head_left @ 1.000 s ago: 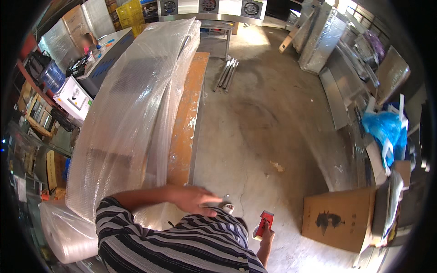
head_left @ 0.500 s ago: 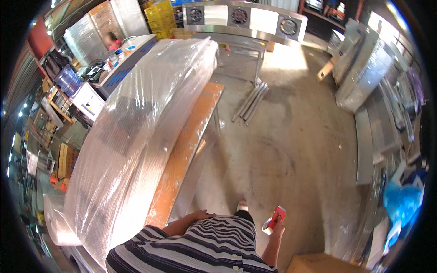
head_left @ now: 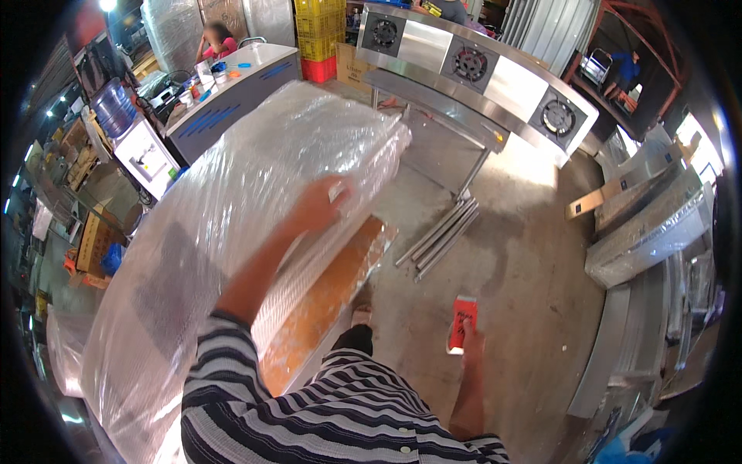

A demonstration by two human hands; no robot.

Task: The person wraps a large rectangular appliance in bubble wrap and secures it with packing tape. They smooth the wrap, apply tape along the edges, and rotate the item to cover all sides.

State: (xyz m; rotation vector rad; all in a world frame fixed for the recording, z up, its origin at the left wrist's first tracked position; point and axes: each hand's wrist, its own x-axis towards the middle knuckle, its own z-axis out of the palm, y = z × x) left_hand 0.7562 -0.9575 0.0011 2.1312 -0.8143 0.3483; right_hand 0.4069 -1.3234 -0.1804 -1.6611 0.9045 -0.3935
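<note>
The left hand (head_left: 321, 205) rests on the wrapped bundle (head_left: 232, 232), which lies left of the floor (head_left: 525, 263). The right hand (head_left: 470, 340) holds a tape dispenser (head_left: 463, 323) right of the bundle. Metal bars (head_left: 440, 238) lie ahead.

Left hand (head_left: 321, 205) flat on plastic-wrapped panel (head_left: 232, 232); right hand (head_left: 469, 344) holds red tape dispenser (head_left: 462, 323) above concrete floor (head_left: 525, 263).

Single head-worn fisheye view, looking steeply down from above, close over the person's torso, edges curving

Concrete floor (head_left: 533, 263), steel burner counter (head_left: 471, 69), sunlit.
</note>
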